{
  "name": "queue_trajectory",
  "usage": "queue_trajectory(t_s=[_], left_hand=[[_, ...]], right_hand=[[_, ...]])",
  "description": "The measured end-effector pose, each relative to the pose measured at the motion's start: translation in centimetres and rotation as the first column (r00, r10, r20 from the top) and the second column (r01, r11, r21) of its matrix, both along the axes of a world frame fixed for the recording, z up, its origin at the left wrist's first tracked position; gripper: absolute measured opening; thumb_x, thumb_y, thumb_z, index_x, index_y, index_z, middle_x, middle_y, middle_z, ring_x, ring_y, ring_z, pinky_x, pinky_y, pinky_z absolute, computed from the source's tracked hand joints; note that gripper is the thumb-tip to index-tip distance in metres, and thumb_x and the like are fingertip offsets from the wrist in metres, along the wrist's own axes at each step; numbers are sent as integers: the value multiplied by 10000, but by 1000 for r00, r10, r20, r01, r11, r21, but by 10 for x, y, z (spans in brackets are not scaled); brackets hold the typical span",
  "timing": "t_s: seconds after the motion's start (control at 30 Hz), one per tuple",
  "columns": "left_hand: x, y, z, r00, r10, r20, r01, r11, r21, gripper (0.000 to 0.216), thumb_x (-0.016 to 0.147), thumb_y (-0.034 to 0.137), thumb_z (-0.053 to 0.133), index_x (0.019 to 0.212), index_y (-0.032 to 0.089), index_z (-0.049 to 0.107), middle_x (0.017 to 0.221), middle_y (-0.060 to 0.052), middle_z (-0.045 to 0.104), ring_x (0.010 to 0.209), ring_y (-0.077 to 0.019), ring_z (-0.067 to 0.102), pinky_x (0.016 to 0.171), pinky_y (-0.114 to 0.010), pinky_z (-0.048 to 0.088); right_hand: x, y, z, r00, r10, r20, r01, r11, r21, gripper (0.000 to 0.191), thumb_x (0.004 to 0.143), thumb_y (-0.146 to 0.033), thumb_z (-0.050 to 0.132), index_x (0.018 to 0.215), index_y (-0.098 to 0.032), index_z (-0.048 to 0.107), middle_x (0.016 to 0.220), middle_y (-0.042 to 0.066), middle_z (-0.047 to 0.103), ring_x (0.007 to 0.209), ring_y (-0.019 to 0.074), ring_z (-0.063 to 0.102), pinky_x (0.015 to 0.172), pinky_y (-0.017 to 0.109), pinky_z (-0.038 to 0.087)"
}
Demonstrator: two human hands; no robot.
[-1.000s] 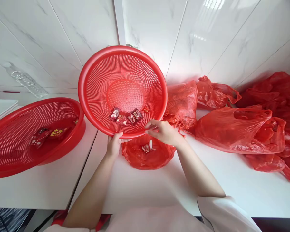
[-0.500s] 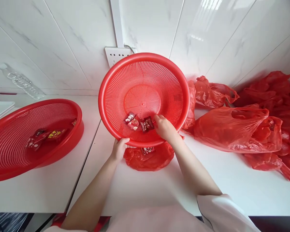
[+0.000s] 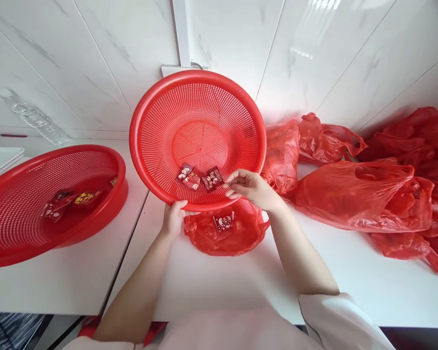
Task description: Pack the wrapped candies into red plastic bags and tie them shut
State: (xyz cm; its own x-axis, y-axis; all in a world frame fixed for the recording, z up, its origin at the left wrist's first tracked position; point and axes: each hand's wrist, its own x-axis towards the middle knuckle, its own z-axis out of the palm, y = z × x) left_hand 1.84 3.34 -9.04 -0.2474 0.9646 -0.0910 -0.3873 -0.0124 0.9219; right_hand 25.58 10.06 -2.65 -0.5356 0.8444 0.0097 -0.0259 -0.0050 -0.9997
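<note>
A round red plastic mesh basket (image 3: 199, 78) is tilted toward me above the table. My left hand (image 3: 173, 216) is closed on its lower left rim, thumb on top. Small wrapped packets lie low inside it: a dark maroon packet (image 3: 212, 179) and a brighter red packet (image 3: 192, 179) among them. My right hand (image 3: 248, 188) is at the lower right rim, fingers apart and slightly curled beside the maroon packet, with nothing visible in them. Below the basket lies an opened red plastic bag (image 3: 219, 245) with a red and white packet (image 3: 224, 222) inside.
A second red mesh basket (image 3: 120, 194) with several packets stands on the left. Filled red plastic bags (image 3: 357, 194) crowd the right side. A clear plastic bottle (image 3: 38, 119) lies near the wall, beside a white tray (image 3: 3, 158). A seam runs across the white table (image 3: 204, 291).
The basket has shifted left and slightly up in my left hand. My right hand has drawn back from the maroon packet toward the rim. More of the bag below shows.
</note>
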Motion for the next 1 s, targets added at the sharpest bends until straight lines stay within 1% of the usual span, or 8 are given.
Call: queue_trajectory(t_s=[0.1, 0.27, 0.47, 0.53, 0.63, 0.73, 0.83, 1.0], left_hand=[[-1, 1, -6, 999, 3, -33, -2, 1000, 6, 280, 699, 276, 676, 956, 170, 639, 901, -41, 688, 826, -242, 701, 628, -361, 611], [0, -3, -4, 996, -49, -71, 49, 999, -9, 254, 719, 268, 678, 951, 168, 648, 922, -44, 697, 855, -256, 706, 643, -385, 623], [14, -16, 2, 981, -192, -43, 190, 981, -44, 345, 732, 282, 686, 1050, 155, 642, 989, -87, 715, 889, -294, 714, 652, -406, 629], [17, -18, 2, 975, -212, -57, 210, 976, -53, 287, 736, 284, 683, 991, 153, 666, 955, -88, 721, 890, -300, 715, 663, -409, 629], [18, -17, 1, 977, -201, -70, 198, 979, -45, 251, 739, 289, 672, 953, 160, 682, 931, -82, 720, 902, -301, 711, 646, -399, 631], [13, -13, 2, 983, -163, -80, 161, 986, -35, 254, 740, 294, 669, 961, 169, 675, 955, -75, 715, 904, -294, 706, 624, -386, 630], [5, -8, 3, 992, -90, -92, 89, 996, -13, 282, 727, 275, 674, 993, 183, 657, 1013, -64, 704, 906, -273, 701, 628, -368, 627], [-2, -1, 9, 997, 27, -75, -28, 999, -16, 416, 679, 237, 676, 1089, 197, 617, 1060, -55, 674, 892, -247, 690, 651, -364, 631]], right_hand=[[-2, -1, -4, 990, -97, 101, 67, 961, 267, 117, 848, -226, 604, 953, -174, 617, 962, 45, 684, 877, 140, 672, 843, 308, 542], [-11, -4, -9, 883, -347, 317, 87, 783, 616, 120, 911, -206, 508, 973, -186, 608, 947, 55, 693, 888, 170, 662, 835, 308, 509], [-33, -8, -22, 386, -591, 708, 85, 788, 610, 393, 903, -308, 546, 1258, -147, 491, 1141, 189, 649, 989, 302, 652, 761, 380, 510], [-34, -6, -26, 332, -571, 751, 87, 811, 578, 479, 883, -293, 572, 1321, -143, 447, 1088, 194, 671, 956, 309, 664, 741, 379, 508], [-27, 1, -28, 454, -545, 704, 148, 826, 544, 442, 862, -297, 602, 1270, -165, 496, 933, 137, 712, 831, 267, 679, 703, 351, 502], [-13, 8, -24, 697, -489, 525, 217, 841, 495, 306, 825, -328, 647, 1089, -181, 602, 866, 78, 715, 767, 215, 668, 708, 335, 514], [-3, 10, -16, 912, -278, 301, 193, 940, 281, 298, 828, -310, 634, 1091, -171, 620, 901, 68, 724, 800, 187, 685, 721, 316, 540], [3, 8, -3, 995, -85, 53, 83, 995, 53, 319, 834, -254, 618, 1139, -169, 588, 972, 70, 726, 877, 184, 706, 786, 332, 565]])
